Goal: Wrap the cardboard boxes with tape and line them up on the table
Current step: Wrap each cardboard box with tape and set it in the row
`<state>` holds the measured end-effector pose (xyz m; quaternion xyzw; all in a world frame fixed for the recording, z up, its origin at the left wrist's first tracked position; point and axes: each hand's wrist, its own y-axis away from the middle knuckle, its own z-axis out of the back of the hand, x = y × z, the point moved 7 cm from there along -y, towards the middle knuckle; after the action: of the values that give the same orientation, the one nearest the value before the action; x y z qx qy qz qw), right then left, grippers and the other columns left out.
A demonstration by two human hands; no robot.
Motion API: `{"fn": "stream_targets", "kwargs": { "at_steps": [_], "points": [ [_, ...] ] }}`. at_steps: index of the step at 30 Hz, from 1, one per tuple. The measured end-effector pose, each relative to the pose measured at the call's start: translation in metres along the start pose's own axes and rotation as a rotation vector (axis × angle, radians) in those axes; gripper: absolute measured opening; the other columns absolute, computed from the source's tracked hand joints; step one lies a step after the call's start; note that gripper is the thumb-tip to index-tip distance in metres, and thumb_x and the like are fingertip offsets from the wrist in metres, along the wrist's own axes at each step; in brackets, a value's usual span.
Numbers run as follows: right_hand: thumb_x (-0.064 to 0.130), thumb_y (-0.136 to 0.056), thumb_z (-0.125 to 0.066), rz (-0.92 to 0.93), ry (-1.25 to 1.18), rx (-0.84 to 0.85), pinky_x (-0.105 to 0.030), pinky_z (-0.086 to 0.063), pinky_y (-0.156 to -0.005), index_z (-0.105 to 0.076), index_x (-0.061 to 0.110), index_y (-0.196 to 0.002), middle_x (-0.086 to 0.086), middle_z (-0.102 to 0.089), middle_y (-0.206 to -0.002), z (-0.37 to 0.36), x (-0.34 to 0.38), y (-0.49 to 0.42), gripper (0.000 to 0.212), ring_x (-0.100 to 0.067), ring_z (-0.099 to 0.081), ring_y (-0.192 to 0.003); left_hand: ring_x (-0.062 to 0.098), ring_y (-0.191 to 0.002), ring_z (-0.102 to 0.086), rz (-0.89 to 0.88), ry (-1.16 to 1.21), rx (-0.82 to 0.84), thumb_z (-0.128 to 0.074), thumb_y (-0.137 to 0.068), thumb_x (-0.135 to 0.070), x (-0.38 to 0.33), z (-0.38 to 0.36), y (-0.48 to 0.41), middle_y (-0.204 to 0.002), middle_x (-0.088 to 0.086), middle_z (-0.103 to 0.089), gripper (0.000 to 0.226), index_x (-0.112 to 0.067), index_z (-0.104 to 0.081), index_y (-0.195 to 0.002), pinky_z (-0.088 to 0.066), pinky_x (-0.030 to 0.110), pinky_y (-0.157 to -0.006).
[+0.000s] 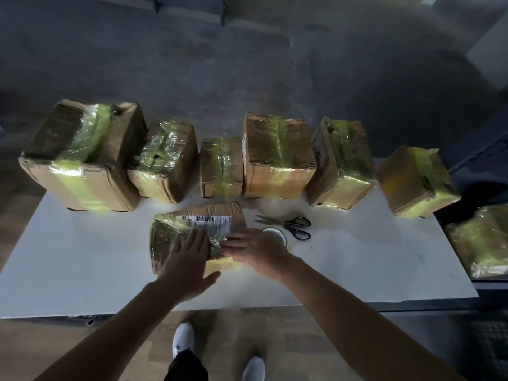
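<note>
The flat cardboard box lies at the centre of the white surface, in front of six wrapped boxes. It is creased, labelled and part-covered in glossy yellowish tape. Both hands press it with straight fingers: left hand palm-down, right hand at the right edge.

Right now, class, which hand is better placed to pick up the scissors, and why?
Right. The right hand rests on the box at its right side, beside the tape roll, scissors just beyond. The left hand lies flat on the box, farther off, and would have to reach across.
</note>
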<state>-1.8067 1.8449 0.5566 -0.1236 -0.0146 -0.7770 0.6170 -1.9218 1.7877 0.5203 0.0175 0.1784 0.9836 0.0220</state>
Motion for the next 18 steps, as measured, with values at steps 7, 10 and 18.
{"fn": "stream_targets", "kwargs": {
  "at_steps": [7,10,18],
  "points": [
    [0.006,-0.076,-0.07,-0.053,-0.075,-0.154,-0.036,-0.053,-0.084,-0.074,0.012,-0.1,-0.002,-0.073,-0.102,0.001,0.007,-0.007,0.025,-0.02,-0.065,-0.099,0.049,-0.144,-0.011,0.14,-0.003,0.018,-0.028,-0.095,-0.066,-0.03,0.02,-0.01,-0.153,0.039,-0.005,0.093,0.008,-0.01,-0.149,-0.027,0.048,-0.115],
    [0.011,-0.063,-0.087,-0.046,-0.07,-0.128,-0.038,-0.056,-0.089,-0.071,0.009,-0.111,-0.007,-0.071,-0.111,0.007,0.001,0.004,0.05,-0.023,-0.066,-0.106,0.046,-0.144,-0.016,0.105,-0.014,-0.04,-0.039,-0.096,-0.059,-0.021,0.015,-0.004,-0.153,0.036,-0.01,0.092,0.011,-0.012,-0.148,-0.025,0.046,-0.117],
    [0.001,-0.07,-0.083,-0.133,-0.08,-0.186,-0.039,-0.058,-0.086,-0.072,0.004,-0.11,-0.011,-0.07,-0.115,0.011,-0.004,0.011,0.042,-0.025,-0.066,-0.108,0.037,-0.113,-0.062,-0.044,-0.001,-0.26,-0.092,-0.055,-0.01,-0.002,0.025,0.002,-0.124,0.024,-0.062,0.071,0.005,-0.065,-0.119,-0.055,0.049,-0.088]
  ]
}}
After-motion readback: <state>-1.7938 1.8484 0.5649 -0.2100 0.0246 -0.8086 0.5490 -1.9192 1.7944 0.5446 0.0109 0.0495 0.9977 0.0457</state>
